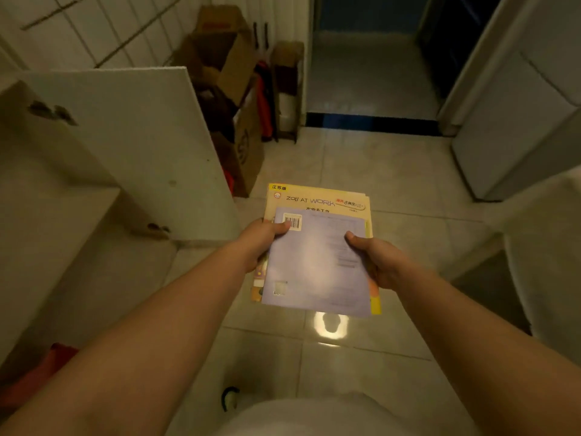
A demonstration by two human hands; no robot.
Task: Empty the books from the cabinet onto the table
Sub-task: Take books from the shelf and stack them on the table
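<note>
Gripping the books point(317, 259) at 9 and 3 o'clock, our left hand point(261, 243) and right hand point(374, 259) clamp a thin, floppy, slippery stack; support underneath.

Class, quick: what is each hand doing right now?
Left hand: grip closed on the books, left edge.
Right hand: grip closed on the books, right edge.

Cardboard boxes point(242, 146) stand on the tiled floor point(361, 158).

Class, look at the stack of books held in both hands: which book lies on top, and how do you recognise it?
The pale purple book, back cover up with a barcode at its corner. The yellow book titled "ZOB AT WORK" lies beneath it.
</note>
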